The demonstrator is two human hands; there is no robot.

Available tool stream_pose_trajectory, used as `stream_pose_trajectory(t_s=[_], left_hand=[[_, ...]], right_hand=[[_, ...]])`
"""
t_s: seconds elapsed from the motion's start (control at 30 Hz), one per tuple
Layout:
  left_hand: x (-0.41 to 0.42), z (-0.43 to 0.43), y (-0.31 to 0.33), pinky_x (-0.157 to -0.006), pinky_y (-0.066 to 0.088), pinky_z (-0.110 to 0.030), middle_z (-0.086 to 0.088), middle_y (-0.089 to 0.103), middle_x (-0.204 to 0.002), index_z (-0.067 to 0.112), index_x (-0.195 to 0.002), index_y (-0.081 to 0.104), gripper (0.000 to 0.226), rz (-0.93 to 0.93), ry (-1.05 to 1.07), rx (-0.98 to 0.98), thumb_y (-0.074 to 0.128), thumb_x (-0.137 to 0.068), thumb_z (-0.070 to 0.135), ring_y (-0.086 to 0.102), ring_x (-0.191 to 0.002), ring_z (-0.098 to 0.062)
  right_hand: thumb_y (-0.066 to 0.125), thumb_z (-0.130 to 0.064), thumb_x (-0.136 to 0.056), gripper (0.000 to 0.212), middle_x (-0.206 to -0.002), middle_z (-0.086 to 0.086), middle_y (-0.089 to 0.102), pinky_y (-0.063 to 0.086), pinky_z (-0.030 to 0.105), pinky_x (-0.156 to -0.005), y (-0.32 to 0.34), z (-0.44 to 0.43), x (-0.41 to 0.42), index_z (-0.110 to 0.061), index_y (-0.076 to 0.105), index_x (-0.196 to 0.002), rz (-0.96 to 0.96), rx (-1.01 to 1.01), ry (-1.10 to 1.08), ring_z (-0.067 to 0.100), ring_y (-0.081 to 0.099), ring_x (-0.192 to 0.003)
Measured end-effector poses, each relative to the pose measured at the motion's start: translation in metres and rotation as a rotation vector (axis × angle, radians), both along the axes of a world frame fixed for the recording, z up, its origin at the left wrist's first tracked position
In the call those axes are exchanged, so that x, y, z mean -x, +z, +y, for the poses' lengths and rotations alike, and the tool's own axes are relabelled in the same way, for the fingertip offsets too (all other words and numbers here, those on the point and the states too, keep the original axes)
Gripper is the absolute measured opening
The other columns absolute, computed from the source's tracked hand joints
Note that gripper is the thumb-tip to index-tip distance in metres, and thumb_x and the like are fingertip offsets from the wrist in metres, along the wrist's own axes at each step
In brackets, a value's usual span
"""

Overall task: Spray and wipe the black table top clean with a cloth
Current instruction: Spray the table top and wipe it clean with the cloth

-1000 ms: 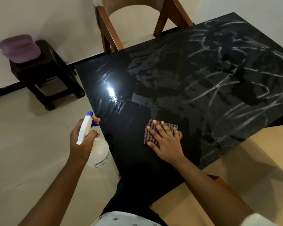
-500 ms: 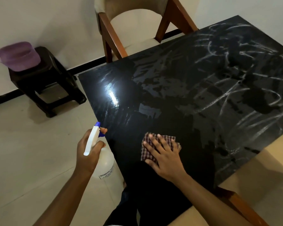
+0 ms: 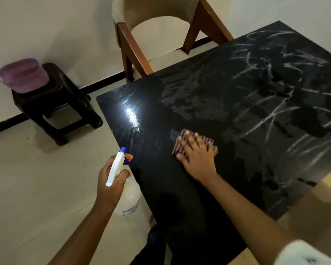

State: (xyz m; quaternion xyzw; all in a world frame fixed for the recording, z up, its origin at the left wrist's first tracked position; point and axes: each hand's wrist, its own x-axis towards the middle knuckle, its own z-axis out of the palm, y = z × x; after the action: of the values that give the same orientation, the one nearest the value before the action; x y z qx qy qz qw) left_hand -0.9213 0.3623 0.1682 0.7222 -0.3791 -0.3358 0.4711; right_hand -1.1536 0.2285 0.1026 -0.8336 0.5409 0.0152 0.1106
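The black table top [image 3: 208,104] fills the right half of the view, with white chalky streaks across its far right part and wet smears in the middle. My right hand [image 3: 196,156] lies flat, fingers spread, pressing a red checked cloth [image 3: 182,144] onto the near-left part of the table. My left hand [image 3: 111,184] holds a white spray bottle [image 3: 127,199] with a blue nozzle by its trigger, just off the table's left edge, nozzle pointing at the table.
A wooden chair [image 3: 161,35] with a beige back stands at the table's far edge. A dark stool [image 3: 54,104] carrying a purple tub [image 3: 23,75] stands against the wall at the left. Pale tiled floor lies to the left.
My right hand has slid the cloth away from me, further onto the table. The left hand with the bottle has kept its place beside the table edge; the camera has shifted.
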Motion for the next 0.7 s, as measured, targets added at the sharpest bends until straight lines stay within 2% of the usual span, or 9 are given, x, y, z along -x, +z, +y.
stream_pose_trajectory(t_s=[0.1, 0.2, 0.3, 0.4, 0.5, 0.57, 0.63, 0.7], left_hand=[[-0.004, -0.004, 0.0, -0.07, 0.048, -0.011, 0.006, 0.067, -0.105, 0.01, -0.113, 0.061, 0.043, 0.021, -0.021, -0.001, 0.058, -0.071, 0.019, 0.06, -0.098, -0.001], [-0.009, -0.009, 0.003, -0.072, 0.046, -0.018, 0.016, 0.068, -0.099, 0.013, -0.11, 0.063, 0.039, 0.009, -0.062, -0.017, 0.057, -0.072, 0.018, 0.06, -0.098, 0.0], [-0.014, -0.015, 0.006, -0.07, 0.045, -0.018, 0.026, 0.066, -0.096, 0.015, -0.11, 0.063, 0.038, -0.009, -0.106, -0.043, 0.057, -0.073, 0.018, 0.059, -0.095, 0.006], [-0.017, -0.02, 0.006, -0.072, 0.046, -0.019, 0.034, 0.065, -0.091, 0.023, -0.105, 0.063, 0.031, 0.009, -0.139, -0.098, 0.063, -0.079, 0.007, 0.058, -0.092, 0.01], [-0.023, -0.021, 0.005, -0.078, 0.052, -0.026, 0.024, 0.069, -0.097, 0.022, -0.111, 0.063, 0.038, 0.052, -0.145, -0.135, 0.061, -0.073, 0.017, 0.061, -0.097, -0.003], [-0.027, -0.019, 0.003, -0.08, 0.053, -0.03, 0.015, 0.069, -0.102, 0.021, -0.112, 0.063, 0.042, 0.079, -0.136, -0.135, 0.057, -0.07, 0.02, 0.062, -0.099, -0.013], [-0.029, -0.019, 0.002, -0.082, 0.053, -0.032, 0.013, 0.069, -0.103, 0.024, -0.11, 0.063, 0.041, 0.111, -0.126, -0.141, 0.056, -0.07, 0.02, 0.062, -0.099, -0.016], [-0.03, -0.019, 0.003, -0.081, 0.054, -0.032, 0.015, 0.07, -0.099, 0.028, -0.108, 0.063, 0.039, 0.124, -0.129, -0.145, 0.056, -0.07, 0.02, 0.063, -0.099, -0.016]], right_hand=[[0.027, -0.062, -0.093, 0.06, -0.158, -0.005, 0.025, 0.025, 0.061, -0.106, -0.005, 0.056, -0.002, -0.04, 0.028, -0.149, -0.027, 0.036, 0.198, 0.024, 0.027, -0.144], [0.029, -0.062, -0.093, 0.059, -0.158, -0.007, 0.026, 0.027, 0.059, -0.105, -0.004, 0.047, -0.003, -0.042, 0.028, -0.148, -0.034, 0.014, 0.261, 0.022, 0.028, -0.143], [0.029, -0.061, -0.093, 0.059, -0.16, -0.008, 0.019, 0.019, 0.057, -0.109, 0.0, -0.01, -0.013, -0.042, 0.025, -0.149, -0.002, 0.014, 0.138, 0.022, 0.022, -0.145], [0.03, -0.06, -0.096, 0.06, -0.162, -0.007, 0.008, 0.011, 0.059, -0.112, 0.006, -0.083, -0.023, -0.041, 0.016, -0.151, 0.023, -0.058, -0.085, 0.022, 0.008, -0.148], [0.027, -0.059, -0.097, 0.061, -0.162, -0.005, 0.004, 0.007, 0.061, -0.114, 0.008, -0.103, -0.031, -0.038, 0.013, -0.152, 0.034, -0.096, -0.149, 0.024, 0.004, -0.148], [0.026, -0.06, -0.095, 0.061, -0.161, -0.002, 0.013, 0.014, 0.062, -0.113, 0.004, -0.07, -0.034, -0.037, 0.019, -0.151, 0.026, -0.018, -0.054, 0.027, 0.013, -0.147], [0.028, -0.061, -0.091, 0.061, -0.159, -0.003, 0.024, 0.021, 0.062, -0.108, 0.0, -0.019, -0.037, -0.039, 0.028, -0.149, -0.007, 0.038, 0.13, 0.027, 0.025, -0.144], [0.03, -0.061, -0.092, 0.059, -0.159, -0.006, 0.023, 0.022, 0.062, -0.107, -0.003, 0.02, -0.037, -0.042, 0.025, -0.148, -0.019, 0.012, 0.286, 0.024, 0.024, -0.144]])
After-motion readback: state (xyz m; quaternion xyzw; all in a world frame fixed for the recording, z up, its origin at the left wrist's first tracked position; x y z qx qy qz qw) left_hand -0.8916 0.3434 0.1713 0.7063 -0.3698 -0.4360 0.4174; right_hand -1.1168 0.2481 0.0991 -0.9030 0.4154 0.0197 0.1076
